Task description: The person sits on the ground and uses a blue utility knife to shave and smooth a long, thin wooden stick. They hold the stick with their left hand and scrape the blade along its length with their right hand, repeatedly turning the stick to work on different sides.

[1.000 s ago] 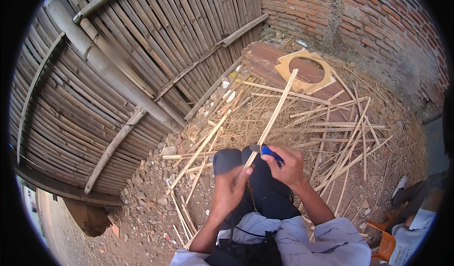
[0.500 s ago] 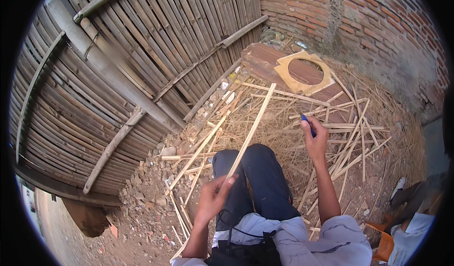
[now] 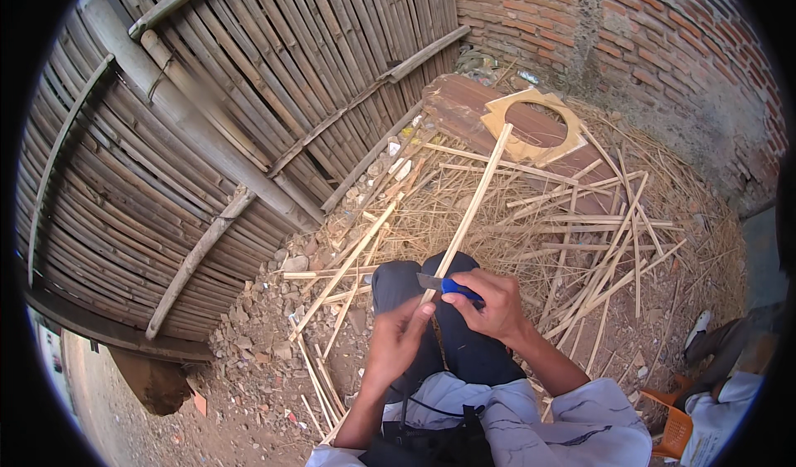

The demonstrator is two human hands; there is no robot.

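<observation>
Strip (image 3: 475, 206), pale and narrow, is running obliquely from the left hand (image 3: 396, 334) up and to the right, passing above the person's knees (image 3: 398, 283). The left hand is pinching the strip close to its lower end, the thumb bearing on it. The right hand (image 3: 491, 303) is gripping a knife (image 3: 461, 289) by its blue handle, fingers curled around. The blade (image 3: 429, 282) is pointing left and is crossing the strip just above the left thumb; the depth of contact is not showing clearly. The 2 hands are working near each other over the dark trousers (image 3: 464, 347).

The far end of the strip is overlapping, in this view, a pale angular panel (image 3: 543, 155) with 1 round opening. This panel is resting on a brown board (image 3: 452, 102). Loose strips (image 3: 609, 219) are lying crossed at the right, near straw (image 3: 419, 235); further strips are lying at the left, near rubble (image 3: 269, 322). A bamboo wall (image 3: 274, 69) is standing at the left, and a brick wall (image 3: 531, 7) is bounding the far side. At the lower right, 1 other person (image 3: 738, 388) is showing in part beside an orange chair (image 3: 676, 432).
</observation>
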